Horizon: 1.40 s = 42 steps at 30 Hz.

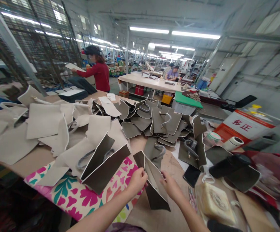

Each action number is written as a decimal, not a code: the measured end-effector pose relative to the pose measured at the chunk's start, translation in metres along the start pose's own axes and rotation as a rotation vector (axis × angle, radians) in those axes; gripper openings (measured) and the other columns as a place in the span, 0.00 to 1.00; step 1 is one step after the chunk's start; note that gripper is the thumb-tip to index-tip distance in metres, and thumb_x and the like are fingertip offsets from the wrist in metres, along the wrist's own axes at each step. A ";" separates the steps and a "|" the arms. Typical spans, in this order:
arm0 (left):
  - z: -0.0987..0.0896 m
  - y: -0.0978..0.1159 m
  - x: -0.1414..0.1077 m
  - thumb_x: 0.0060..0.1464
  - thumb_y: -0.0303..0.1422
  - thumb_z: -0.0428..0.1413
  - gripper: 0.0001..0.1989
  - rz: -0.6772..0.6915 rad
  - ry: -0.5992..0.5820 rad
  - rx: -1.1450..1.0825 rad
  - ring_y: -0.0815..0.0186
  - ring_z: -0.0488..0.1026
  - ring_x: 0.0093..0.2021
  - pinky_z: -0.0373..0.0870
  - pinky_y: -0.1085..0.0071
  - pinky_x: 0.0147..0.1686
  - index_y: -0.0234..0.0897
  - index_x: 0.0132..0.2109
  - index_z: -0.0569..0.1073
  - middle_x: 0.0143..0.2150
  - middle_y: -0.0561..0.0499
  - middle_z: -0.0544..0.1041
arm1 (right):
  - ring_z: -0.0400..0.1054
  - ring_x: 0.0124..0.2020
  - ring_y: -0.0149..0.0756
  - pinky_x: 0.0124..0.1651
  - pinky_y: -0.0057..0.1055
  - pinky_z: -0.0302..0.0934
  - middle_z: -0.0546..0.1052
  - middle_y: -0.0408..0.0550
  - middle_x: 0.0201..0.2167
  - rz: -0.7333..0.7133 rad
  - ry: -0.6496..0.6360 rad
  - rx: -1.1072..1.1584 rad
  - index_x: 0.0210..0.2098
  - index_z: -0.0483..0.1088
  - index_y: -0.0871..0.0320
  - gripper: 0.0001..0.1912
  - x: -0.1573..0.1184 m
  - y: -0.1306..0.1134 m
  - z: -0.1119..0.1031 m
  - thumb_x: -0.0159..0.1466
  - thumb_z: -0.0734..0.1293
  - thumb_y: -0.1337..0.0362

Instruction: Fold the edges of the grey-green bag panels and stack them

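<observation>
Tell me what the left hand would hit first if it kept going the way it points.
The left hand points up and right, already gripping the folded olive piece. Beyond that, the next olive piece with a handle likely comes first; depth is hard to judge.

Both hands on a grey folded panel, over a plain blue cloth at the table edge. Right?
Not quite. The head view shows both the left hand and the right hand on the grey folded panel, but the cloth at the table edge is a pink and green floral print, not plain blue.
</observation>
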<state>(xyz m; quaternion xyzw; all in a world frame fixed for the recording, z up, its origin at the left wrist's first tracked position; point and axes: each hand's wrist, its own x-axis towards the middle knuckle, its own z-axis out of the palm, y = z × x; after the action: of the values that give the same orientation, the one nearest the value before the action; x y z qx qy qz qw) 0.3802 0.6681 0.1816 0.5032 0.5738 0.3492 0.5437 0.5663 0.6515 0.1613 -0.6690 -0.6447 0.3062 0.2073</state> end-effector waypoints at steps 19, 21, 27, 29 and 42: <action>-0.087 0.018 0.017 0.38 0.31 0.63 0.28 0.387 -0.126 0.345 0.58 0.56 0.58 0.48 0.64 0.57 0.42 0.50 0.69 0.56 0.48 0.67 | 0.67 0.43 0.40 0.41 0.35 0.61 0.69 0.48 0.50 -0.524 0.131 -0.470 0.32 0.63 0.55 0.05 -0.015 -0.016 -0.015 0.61 0.58 0.70; -0.098 0.015 0.023 0.42 0.32 0.60 0.20 0.369 -0.233 0.400 0.61 0.67 0.50 0.57 0.68 0.52 0.41 0.46 0.73 0.47 0.49 0.74 | 0.66 0.43 0.38 0.42 0.34 0.60 0.69 0.47 0.49 -0.552 0.070 -0.444 0.32 0.64 0.55 0.05 -0.013 -0.015 -0.025 0.61 0.58 0.68; -0.092 0.007 0.018 0.49 0.32 0.53 0.10 0.312 -0.362 0.381 0.67 0.73 0.38 0.64 0.77 0.40 0.38 0.38 0.77 0.36 0.53 0.79 | 0.66 0.34 0.38 0.39 0.33 0.56 0.73 0.47 0.32 -0.538 0.041 -0.541 0.31 0.65 0.56 0.07 0.001 -0.017 -0.047 0.62 0.58 0.65; -0.091 0.007 0.014 0.50 0.32 0.53 0.10 0.295 -0.387 0.384 0.67 0.73 0.37 0.64 0.77 0.38 0.37 0.38 0.77 0.35 0.53 0.79 | 0.65 0.32 0.38 0.38 0.34 0.55 0.72 0.47 0.28 -0.538 0.074 -0.621 0.29 0.66 0.57 0.08 0.004 -0.020 -0.051 0.62 0.57 0.65; -0.058 0.039 0.013 0.48 0.34 0.53 0.09 0.340 -0.494 0.584 0.68 0.70 0.29 0.58 0.79 0.28 0.42 0.35 0.77 0.28 0.55 0.77 | 0.64 0.30 0.39 0.33 0.32 0.51 0.72 0.49 0.27 -0.643 -0.036 -0.721 0.29 0.67 0.58 0.07 0.010 -0.052 -0.057 0.61 0.60 0.65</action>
<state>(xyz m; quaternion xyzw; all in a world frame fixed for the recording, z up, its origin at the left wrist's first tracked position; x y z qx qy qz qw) 0.3329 0.6988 0.2251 0.7924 0.4098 0.1251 0.4341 0.5664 0.6729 0.2368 -0.4595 -0.8874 -0.0051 0.0353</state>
